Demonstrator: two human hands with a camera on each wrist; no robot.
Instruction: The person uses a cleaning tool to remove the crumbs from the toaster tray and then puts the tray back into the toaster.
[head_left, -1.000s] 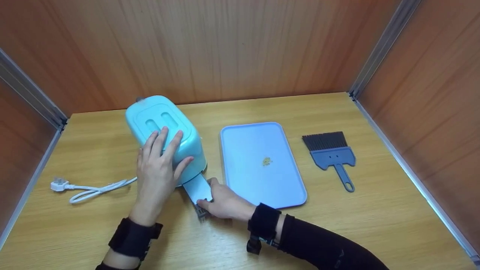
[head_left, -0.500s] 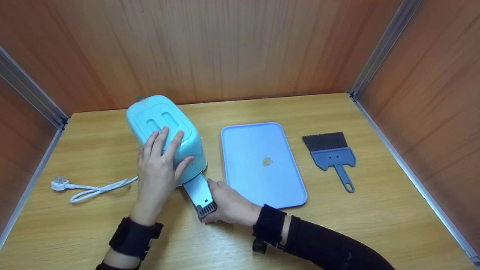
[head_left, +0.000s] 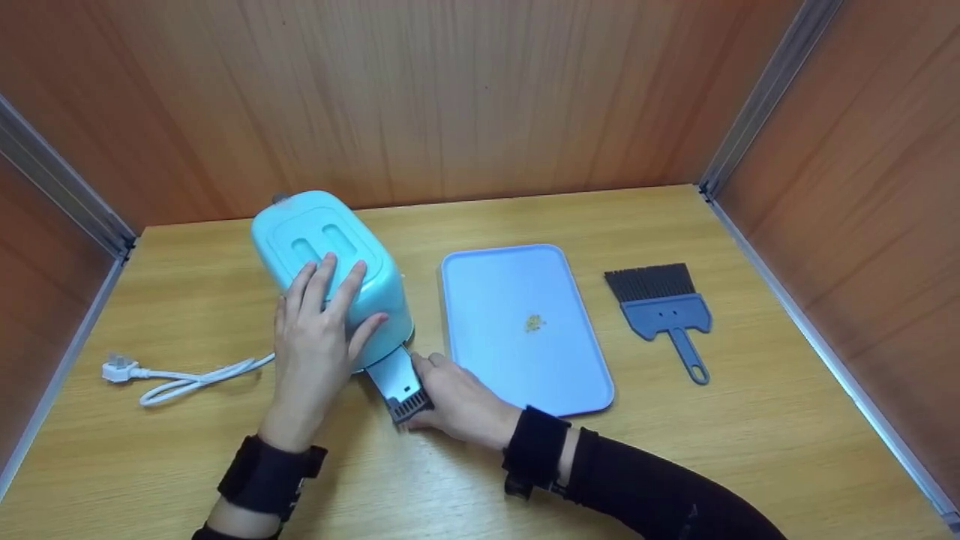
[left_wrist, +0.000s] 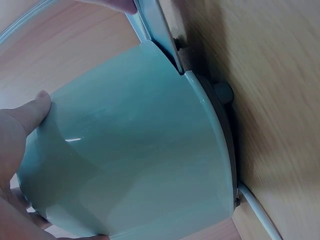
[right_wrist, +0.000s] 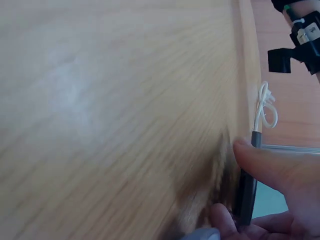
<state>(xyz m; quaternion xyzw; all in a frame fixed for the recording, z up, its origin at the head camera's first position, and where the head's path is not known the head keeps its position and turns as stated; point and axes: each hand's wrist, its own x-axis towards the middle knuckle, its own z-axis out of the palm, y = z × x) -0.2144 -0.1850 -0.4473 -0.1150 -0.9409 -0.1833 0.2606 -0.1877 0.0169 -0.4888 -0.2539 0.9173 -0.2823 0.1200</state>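
A turquoise toaster [head_left: 379,319] with a lid with two oblong recesses stands at the left of the table. My left hand [head_left: 311,349] rests on its top with the fingers spread, the thumb against its side. From the toaster's near end sticks out a metal crumb tray [head_left: 392,373] with a dark slotted end; its inner part is hidden inside. My right hand [head_left: 461,401] grips the outer end of this tray, fingers along its right side and thumb at the near end. The right wrist view shows the thumb and fingers around the tray's dark edge [right_wrist: 246,195].
Right of the toaster lies a blue rectangular tray [head_left: 502,285] with a small pile of crumbs [head_left: 533,323]. Farther right is a blue brush [head_left: 666,311] with dark bristles. The toaster's white cord and plug [head_left: 120,369] lie at the left. Wooden walls [head_left: 465,105] enclose the table.
My right hand has shifted its grip to the crumb tray's end, and the crumb tray has slid a little farther into the toaster. My left hand and the toaster have stayed put.
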